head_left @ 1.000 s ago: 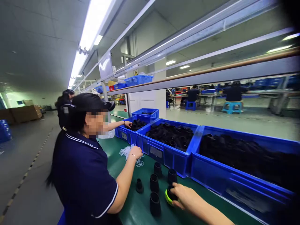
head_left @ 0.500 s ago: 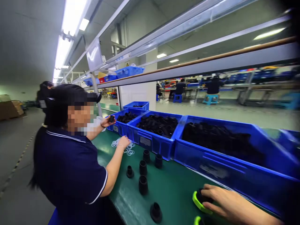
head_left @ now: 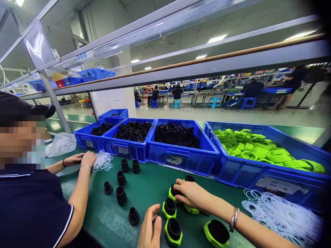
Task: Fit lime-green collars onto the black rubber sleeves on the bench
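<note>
My right hand (head_left: pixel 191 193) lies over a black fitting with a lime-green collar (head_left: pixel 173 192) on the green mat, fingers curled around it. A second green collar (head_left: pixel 191 209) peeks out under the palm. My left hand (head_left: pixel 151 229) rises from the bottom edge, fingers loose, holding nothing, beside another green-collared fitting (head_left: pixel 170 208). Two more collared pieces (head_left: pixel 173 232) (head_left: pixel 217 234) stand in front. Several bare black fittings (head_left: pixel 121 195) stand to the left.
A co-worker in a dark polo sits at the left, hands (head_left: pixel 82 159) by loose white rings (head_left: pixel 103 161). Blue bins of black parts (head_left: pixel 181 159) and green collars (head_left: pixel 258 148) line the back. More white rings (head_left: pixel 279 213) lie at the right. A bag (head_left: pixel 62 144) sits far left.
The view has swung right and down. My right hand has brought the green-collared fitting over to the group of collared pieces. My left hand has come into view. The co-worker's hands have dropped to the rings.
</note>
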A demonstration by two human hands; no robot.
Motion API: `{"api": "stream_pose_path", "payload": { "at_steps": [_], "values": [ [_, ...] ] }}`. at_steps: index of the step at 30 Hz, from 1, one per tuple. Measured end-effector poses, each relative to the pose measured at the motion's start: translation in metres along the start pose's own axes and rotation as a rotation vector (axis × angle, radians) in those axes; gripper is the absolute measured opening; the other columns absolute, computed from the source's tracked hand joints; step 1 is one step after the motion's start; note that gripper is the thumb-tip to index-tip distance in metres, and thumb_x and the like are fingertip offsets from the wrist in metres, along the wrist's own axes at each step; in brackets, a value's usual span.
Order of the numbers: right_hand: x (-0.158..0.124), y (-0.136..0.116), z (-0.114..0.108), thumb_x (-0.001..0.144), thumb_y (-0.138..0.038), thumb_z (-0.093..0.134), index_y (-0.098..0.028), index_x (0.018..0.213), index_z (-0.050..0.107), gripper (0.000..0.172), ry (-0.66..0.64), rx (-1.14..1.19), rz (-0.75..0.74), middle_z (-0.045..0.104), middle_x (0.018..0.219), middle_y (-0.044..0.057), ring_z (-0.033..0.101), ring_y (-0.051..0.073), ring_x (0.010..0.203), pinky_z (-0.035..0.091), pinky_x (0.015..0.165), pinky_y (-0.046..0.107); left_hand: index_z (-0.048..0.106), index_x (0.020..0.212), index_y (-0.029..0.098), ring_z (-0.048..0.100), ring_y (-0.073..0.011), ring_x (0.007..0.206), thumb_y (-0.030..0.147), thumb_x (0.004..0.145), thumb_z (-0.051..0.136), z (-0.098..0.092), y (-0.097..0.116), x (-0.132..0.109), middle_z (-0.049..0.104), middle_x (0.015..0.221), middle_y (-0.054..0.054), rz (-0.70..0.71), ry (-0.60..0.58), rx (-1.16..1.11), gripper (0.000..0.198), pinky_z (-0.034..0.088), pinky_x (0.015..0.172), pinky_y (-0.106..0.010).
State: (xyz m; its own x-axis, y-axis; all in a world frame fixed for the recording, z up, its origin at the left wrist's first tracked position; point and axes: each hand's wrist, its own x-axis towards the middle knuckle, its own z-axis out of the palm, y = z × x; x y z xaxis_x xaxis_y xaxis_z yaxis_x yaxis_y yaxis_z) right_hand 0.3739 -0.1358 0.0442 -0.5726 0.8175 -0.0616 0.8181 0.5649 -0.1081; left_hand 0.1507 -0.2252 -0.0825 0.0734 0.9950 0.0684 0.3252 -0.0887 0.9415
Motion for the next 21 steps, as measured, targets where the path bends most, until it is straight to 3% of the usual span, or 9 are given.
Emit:
{"api": "stream_pose_path", "payload": {
  "at_steps": [4, 7, 10, 13, 16, 21],
  "values": [
    [0.0, 0.003, 0.004, 0.094, -0.016, 0.058, -0.017, 0.103, 0.07, 0.015, -0.007, 0.018, -0.009, 0.066, 0.107, 0.014, 0.068, 0.032, 0.089, 0.055, 0.079, 0.042, 0.052, 0.138, 0.022, 0.051, -0.0231, 0.133, 0.054, 0.098, 0.04, -0.005, 0.018, 0.032, 0.053, 0.145, -0.011, 0.06, -0.133, 0.04, 0.052, 0.042, 0.117, -0.039],
    [-0.006, 0.007, -0.01, 0.096, -0.02, 0.061, -0.017, 0.111, 0.068, 0.017, 0.026, 0.067, -0.014, 0.067, 0.11, 0.012, 0.066, 0.03, 0.102, 0.054, 0.09, 0.04, 0.057, 0.133, 0.021, 0.052, -0.0236, 0.129, 0.045, 0.095, 0.052, -0.009, 0.026, 0.042, 0.058, 0.137, -0.011, 0.133, -0.224, 0.073, 0.045, 0.043, 0.113, -0.038],
    [-0.016, 0.006, -0.031, 0.101, -0.03, 0.055, -0.025, 0.125, 0.065, 0.026, 0.035, 0.247, -0.06, 0.064, 0.123, 0.008, 0.063, 0.025, 0.111, 0.051, 0.098, 0.037, 0.06, 0.129, 0.023, 0.053, -0.0241, 0.127, 0.04, 0.094, 0.056, -0.008, 0.021, 0.046, 0.062, 0.132, -0.009, 0.151, -0.256, 0.104, 0.039, 0.042, 0.114, -0.039],
    [-0.026, -0.003, -0.044, 0.098, -0.034, 0.061, -0.035, 0.125, 0.069, 0.029, -0.084, 0.36, -0.123, 0.06, 0.133, 0.006, 0.065, 0.028, 0.112, 0.05, 0.1, 0.042, 0.059, 0.132, 0.025, 0.053, -0.0254, 0.13, 0.045, 0.095, 0.054, -0.001, 0.006, 0.047, 0.062, 0.134, -0.009, 0.167, -0.229, 0.123, 0.042, 0.04, 0.117, -0.043],
    [-0.027, -0.017, -0.046, 0.091, -0.034, 0.071, -0.037, 0.123, 0.071, 0.032, -0.206, 0.151, -0.123, 0.062, 0.128, 0.01, 0.07, 0.034, 0.1, 0.056, 0.089, 0.048, 0.059, 0.132, 0.026, 0.055, -0.0269, 0.128, 0.051, 0.095, 0.052, 0.007, -0.013, 0.049, 0.063, 0.133, -0.01, 0.226, -0.158, 0.131, 0.045, 0.042, 0.116, -0.043],
    [-0.003, -0.037, -0.036, 0.094, -0.037, 0.072, -0.027, 0.116, 0.075, 0.024, -0.262, -0.235, -0.172, 0.071, 0.098, 0.009, 0.072, 0.03, 0.082, 0.056, 0.065, 0.035, 0.062, 0.128, 0.021, 0.06, -0.0273, 0.123, 0.056, 0.095, 0.05, 0.013, -0.03, 0.052, 0.065, 0.129, -0.014, 0.288, -0.067, 0.154, 0.05, 0.051, 0.108, -0.04]
  ]
}}
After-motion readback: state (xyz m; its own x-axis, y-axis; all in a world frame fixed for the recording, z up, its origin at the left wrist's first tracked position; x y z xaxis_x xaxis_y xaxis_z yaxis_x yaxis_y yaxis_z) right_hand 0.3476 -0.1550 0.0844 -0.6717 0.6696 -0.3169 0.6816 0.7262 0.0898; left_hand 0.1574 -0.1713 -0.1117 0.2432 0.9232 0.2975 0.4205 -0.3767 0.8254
